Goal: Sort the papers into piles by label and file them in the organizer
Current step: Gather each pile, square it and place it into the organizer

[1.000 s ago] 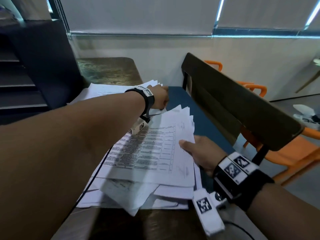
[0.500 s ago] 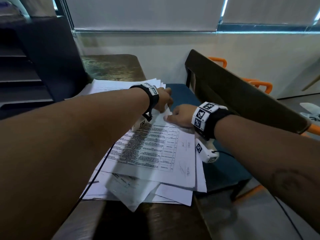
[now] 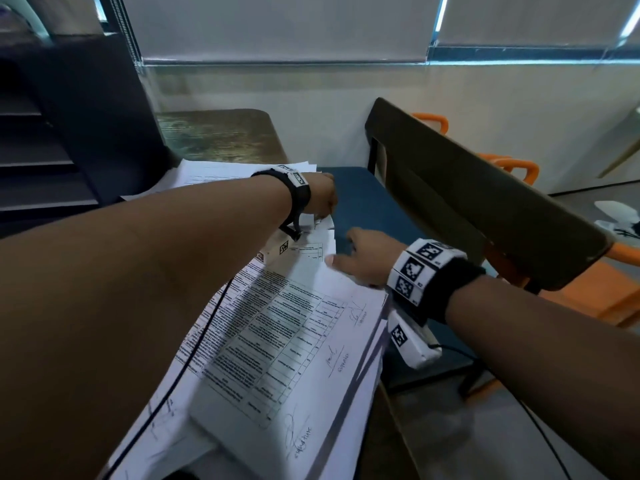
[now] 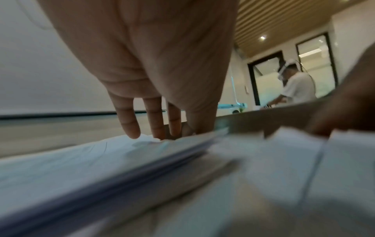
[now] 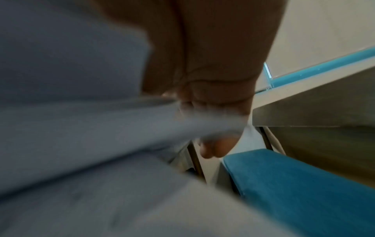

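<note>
A messy pile of printed papers (image 3: pixel 277 341) covers the wooden table; its top sheet is a form with a table and signatures. My left hand (image 3: pixel 320 199) reaches over the pile to its far corner. In the left wrist view, the left fingers (image 4: pixel 156 125) and thumb pinch the far edge of the papers (image 4: pixel 121 154). My right hand (image 3: pixel 360 261) is at the pile's right edge, thumb lying on top. The right wrist view is blurred; there the papers (image 5: pixel 101 128) run between thumb and a finger (image 5: pixel 211 150) below. The dark tiered organizer (image 3: pixel 52 150) stands at the left.
A second stack of sheets (image 3: pixel 225 174) lies further back by the organizer. A chair with a blue seat (image 3: pixel 363 202) and dark backrest (image 3: pixel 485 188) stands close against the table's right side. Orange chairs (image 3: pixel 606 289) sit behind it. A person in white (image 4: pixel 298 86) works far off.
My right hand went from the pile's middle right edge up to its far corner near the left hand, then drew slightly back right. The left hand stayed at the far corner.
</note>
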Available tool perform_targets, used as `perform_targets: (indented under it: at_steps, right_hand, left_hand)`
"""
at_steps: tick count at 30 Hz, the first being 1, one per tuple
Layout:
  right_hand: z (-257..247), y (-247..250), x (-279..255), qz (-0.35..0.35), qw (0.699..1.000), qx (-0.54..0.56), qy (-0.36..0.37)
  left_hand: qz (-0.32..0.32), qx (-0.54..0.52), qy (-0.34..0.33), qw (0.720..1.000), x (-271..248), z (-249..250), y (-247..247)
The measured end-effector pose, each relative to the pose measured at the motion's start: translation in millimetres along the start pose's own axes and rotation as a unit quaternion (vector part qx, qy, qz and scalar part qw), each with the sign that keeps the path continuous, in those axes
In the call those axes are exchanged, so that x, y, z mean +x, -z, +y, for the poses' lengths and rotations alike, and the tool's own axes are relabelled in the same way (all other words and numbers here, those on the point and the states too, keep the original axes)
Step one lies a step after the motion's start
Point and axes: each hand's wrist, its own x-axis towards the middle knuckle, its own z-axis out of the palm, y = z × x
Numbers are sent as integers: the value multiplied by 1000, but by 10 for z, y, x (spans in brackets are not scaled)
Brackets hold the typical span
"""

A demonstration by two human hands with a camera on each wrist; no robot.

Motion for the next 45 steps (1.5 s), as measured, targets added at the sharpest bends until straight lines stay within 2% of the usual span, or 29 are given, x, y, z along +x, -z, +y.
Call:
perform_targets:
  at_steps: [3, 6, 11, 14, 15, 16, 19, 21, 24, 27, 29, 31, 34, 36, 38, 41, 43, 45]
  right_hand:
    - [-109, -43, 76, 22, 998, 63, 8]
    - [-111, -111, 74, 28, 990, 140, -16]
    - [-56, -56, -135, -47, 984, 171, -21]
    - [-56, 38, -224, -128, 984, 119, -35]
    - [-60, 74, -200, -119, 989, 75, -34]
    - [-66, 92, -152, -81, 995, 48, -26]
    - [-187, 77, -28, 40, 997, 69, 19]
    - [-283, -9, 49, 30, 998, 46, 42]
    - [-361, -93, 110, 15, 999, -13, 42]
    - [-470, -71, 37, -6, 998, -48, 47]
    - [-557, -75, -56, -18, 996, -55, 61]
    - [-620, -104, -137, -29, 996, -73, 46]
    - [-747, -77, -257, -60, 992, -113, 18]
    - [-832, -37, -299, -64, 991, -118, 13]
    - [-903, -38, -322, -40, 995, -86, 7]
    - [-1001, -58, -385, -36, 994, -99, 10]
    - [-1015, -45, -465, -70, 986, -148, 3]
    - [-1000, -3, -573, -100, 977, -186, 2]
  left_hand:
    - [14, -78, 15, 997, -28, -54, -69]
    - [25, -107, 27, 994, -55, -99, -136]
    - [33, -115, 35, 992, -27, -49, -183]
    - [65, -151, 63, 984, -181, -6, -66]
    - [87, -177, 80, 977, -274, -12, 12]
    - [110, -209, 101, 966, -399, -31, 115]
    - [167, -341, 163, 911, -991, -116, 442]
    - [182, -419, 212, 864, -1531, -185, 493]
    - [160, -536, 301, 772, -2286, -283, 284]
    - [159, -586, 394, 690, -2799, -276, 7]
    - [150, -599, 441, 652, -3008, -231, -127]
    - [125, -582, 470, 651, -3193, -172, -202]
    - [79, -524, 503, 683, -3433, -27, -214]
    - [67, -502, 499, 703, -3560, 59, -199]
    - [67, -522, 491, 694, -3662, 147, -187]
    - [55, -550, 478, 682, -3768, 305, -212]
    - [59, -579, 471, 663, -3804, 369, -247]
    - [47, -583, 460, 668, -3853, 432, -259]
